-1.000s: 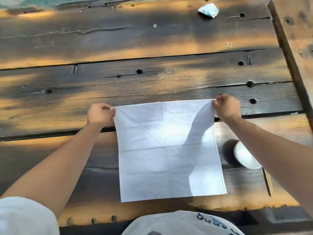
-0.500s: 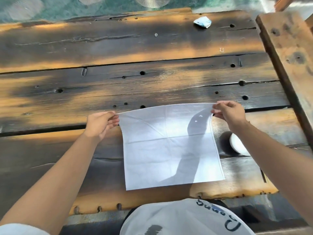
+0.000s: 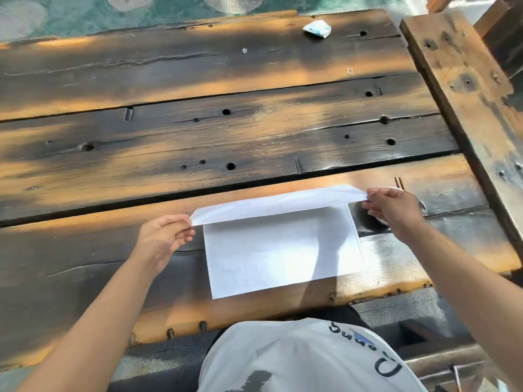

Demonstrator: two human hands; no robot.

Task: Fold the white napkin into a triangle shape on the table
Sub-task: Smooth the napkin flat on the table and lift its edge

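White napkin [image 3: 283,250]: lies flat on the near plank of the bench [image 3: 198,131], its far edge lifted and curled toward the person in a shallow band; the rest of the sheet stays on the wood.
Left hand [image 3: 161,239]: pinches the far-left corner of the napkin between thumb and fingertips, the other fingers loosely curled beneath.
Right hand [image 3: 396,213]: pinches the far-right corner the same way, held a little farther from the person than the left, so the lifted edge runs at a slant.
Napkin edges: near edge is close to the bench's front lip and roughly parallel to it; the right side edge shows a thin hem line; a forearm shadow falls across the right half of the cloth.
Beside the right hand: a pale rounded object, mostly hidden by the hand, sits in dark shadow just off the napkin's right edge; what it is cannot be told.
Open room: bare wood to the left of the left hand and across the planks beyond the lifted edge.
Far clutter: a crumpled wrapper [image 3: 317,28], white and blue, well away near the far edge.
Surface: dark, weathered planks with bolt holes, cracks and gaps, streaked with orange sunlight.
Surroundings: a rough beam [image 3: 464,89] borders the right side; green ground shows past the far edge.
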